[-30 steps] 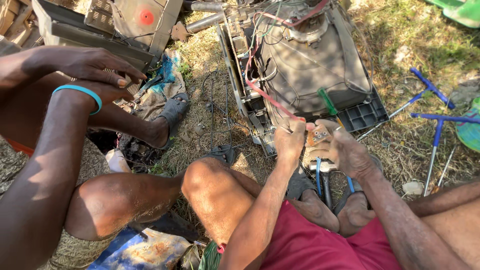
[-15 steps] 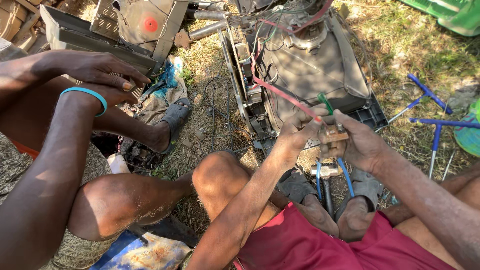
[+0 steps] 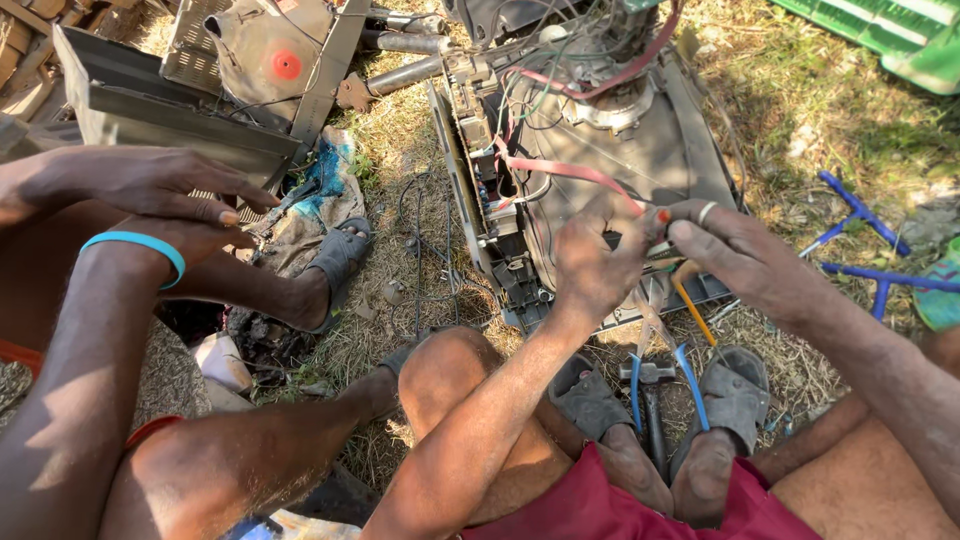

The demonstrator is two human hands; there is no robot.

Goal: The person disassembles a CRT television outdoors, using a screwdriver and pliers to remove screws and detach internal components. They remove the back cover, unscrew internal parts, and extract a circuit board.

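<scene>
Dusty matt grey plastic casing (image 3: 690, 150)

Outdoor scrap yard, dry grass (image 3: 800, 110), gutted television chassis (image 3: 600, 150) (wires exposed)

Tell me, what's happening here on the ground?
A person sits on the grass with both hands raised over a stripped old television set. The left hand and right hand meet on a small part with a red tip, close to a red wire. A hammer and blue-handled pliers lie between the sandalled feet. On the left, another person's hands rest folded beside a grey metal casing.
</scene>
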